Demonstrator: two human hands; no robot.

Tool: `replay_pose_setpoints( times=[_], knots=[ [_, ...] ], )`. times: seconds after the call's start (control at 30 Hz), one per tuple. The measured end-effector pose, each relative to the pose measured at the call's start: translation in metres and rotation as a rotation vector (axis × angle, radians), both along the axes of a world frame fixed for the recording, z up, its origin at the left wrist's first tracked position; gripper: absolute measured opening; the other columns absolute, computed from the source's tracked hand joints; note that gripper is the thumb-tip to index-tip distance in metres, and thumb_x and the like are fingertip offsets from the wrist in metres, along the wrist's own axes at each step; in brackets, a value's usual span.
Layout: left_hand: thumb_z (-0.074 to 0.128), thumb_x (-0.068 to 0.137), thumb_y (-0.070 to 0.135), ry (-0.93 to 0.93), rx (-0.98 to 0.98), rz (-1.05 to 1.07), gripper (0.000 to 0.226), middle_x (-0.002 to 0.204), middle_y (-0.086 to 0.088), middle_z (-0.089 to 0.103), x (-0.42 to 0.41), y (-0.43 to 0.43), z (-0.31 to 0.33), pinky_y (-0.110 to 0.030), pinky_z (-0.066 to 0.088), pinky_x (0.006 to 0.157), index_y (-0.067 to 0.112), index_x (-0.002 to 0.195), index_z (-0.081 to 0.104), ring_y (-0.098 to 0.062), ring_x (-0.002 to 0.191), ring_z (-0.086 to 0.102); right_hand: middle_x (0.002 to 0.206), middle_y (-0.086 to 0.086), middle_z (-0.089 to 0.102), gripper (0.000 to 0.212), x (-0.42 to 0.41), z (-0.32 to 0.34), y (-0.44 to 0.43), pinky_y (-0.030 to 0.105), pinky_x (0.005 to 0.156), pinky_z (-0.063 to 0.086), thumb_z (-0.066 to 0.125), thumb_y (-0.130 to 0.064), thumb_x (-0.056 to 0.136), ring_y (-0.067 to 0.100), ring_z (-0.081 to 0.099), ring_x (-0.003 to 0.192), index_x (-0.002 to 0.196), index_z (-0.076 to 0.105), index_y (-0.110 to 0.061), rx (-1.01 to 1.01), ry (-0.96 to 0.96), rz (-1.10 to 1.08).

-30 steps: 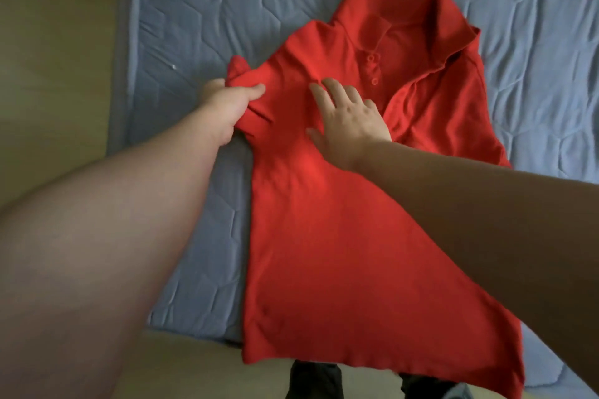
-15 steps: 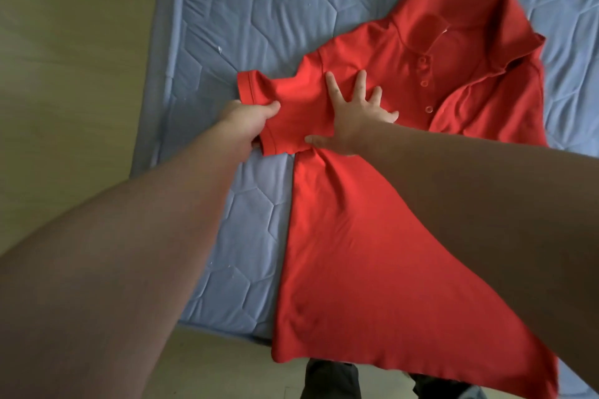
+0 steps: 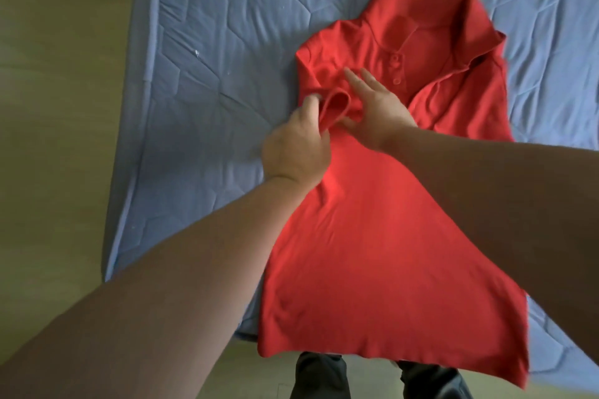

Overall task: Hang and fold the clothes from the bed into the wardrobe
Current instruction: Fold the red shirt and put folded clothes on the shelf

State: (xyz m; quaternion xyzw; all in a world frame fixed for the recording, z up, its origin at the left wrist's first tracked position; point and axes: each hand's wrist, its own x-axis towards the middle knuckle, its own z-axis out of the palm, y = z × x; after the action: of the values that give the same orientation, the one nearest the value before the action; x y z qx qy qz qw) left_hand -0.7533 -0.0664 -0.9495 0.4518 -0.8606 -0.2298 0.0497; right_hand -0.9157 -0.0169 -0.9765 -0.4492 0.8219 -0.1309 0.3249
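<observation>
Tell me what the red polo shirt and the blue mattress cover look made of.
Red polo shirt: soft matte knit, likely cotton or a blend; it drapes limply over the edge and bunches at the sleeve. Blue mattress cover: padded matte fabric; stitched hexagon quilting puckers its surface.

Both arms extended forward, hands close together.
Left hand [image 3: 296,147] pinches the sleeve [image 3: 337,104] in a curled grip; right hand [image 3: 381,113] lies flat, fingers straight.
</observation>
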Motion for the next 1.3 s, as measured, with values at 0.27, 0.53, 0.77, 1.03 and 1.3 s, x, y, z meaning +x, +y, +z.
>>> replay_pose_setpoints(
  times=[0.27,0.53,0.77,1.03,1.3],
  knots=[
    [0.053,0.096,0.033,-0.436,-0.001,-0.289,0.061,0.123,-0.008,0.059,-0.053,0.044,-0.036,-0.039,0.051,0.074,0.017,0.151,0.032,-0.031,0.099,0.067,0.123,0.017,0.056,0.041,-0.061,0.014,0.064,0.046,0.084,0.047,0.047,-0.005,0.086,0.039,0.052,0.112,0.123,0.063,-0.012,-0.268,0.381,-0.149],
    [0.044,0.096,0.056,-0.048,-0.095,0.154,0.047,0.113,-0.012,0.063,-0.107,-0.013,-0.023,-0.046,0.049,0.077,0.014,0.113,0.053,-0.039,0.097,0.065,0.136,0.016,0.045,0.049,-0.128,0.004,0.071,0.037,0.105,0.034,0.05,-0.018,0.085,0.036,0.046,0.125,0.133,0.048,-0.01,-0.164,0.213,-0.909],
    [0.064,0.087,0.057,-0.287,0.064,0.275,0.066,0.137,-0.015,0.056,-0.147,-0.08,-0.025,-0.047,0.045,0.1,0.011,0.131,0.049,-0.037,0.125,0.056,0.141,0.01,0.043,0.067,-0.161,-0.004,0.056,0.046,0.104,0.036,0.062,-0.043,0.08,0.032,0.038,0.133,0.139,0.041,-0.023,0.047,0.229,-0.673],
    [0.07,0.088,0.027,-0.134,-0.236,-0.147,0.027,0.126,-0.006,0.049,-0.16,-0.069,-0.018,-0.047,0.05,0.086,0.02,0.112,0.057,-0.033,0.104,0.062,0.125,0.018,0.059,0.054,-0.158,0.001,0.03,0.049,0.098,0.038,0.046,-0.054,0.088,0.039,0.052,0.118,0.118,0.063,-0.013,0.105,0.502,-0.357],
    [0.053,0.089,0.007,-0.301,-0.192,-0.498,0.056,0.157,0.001,0.032,-0.181,-0.066,-0.028,-0.05,0.045,0.099,0.02,0.143,0.045,-0.035,0.126,0.052,0.149,0.017,0.044,0.061,-0.152,0.002,0.022,0.035,0.108,0.038,0.043,-0.013,0.096,0.034,0.047,0.132,0.154,0.032,-0.026,-0.078,0.052,-0.097]
  ],
)
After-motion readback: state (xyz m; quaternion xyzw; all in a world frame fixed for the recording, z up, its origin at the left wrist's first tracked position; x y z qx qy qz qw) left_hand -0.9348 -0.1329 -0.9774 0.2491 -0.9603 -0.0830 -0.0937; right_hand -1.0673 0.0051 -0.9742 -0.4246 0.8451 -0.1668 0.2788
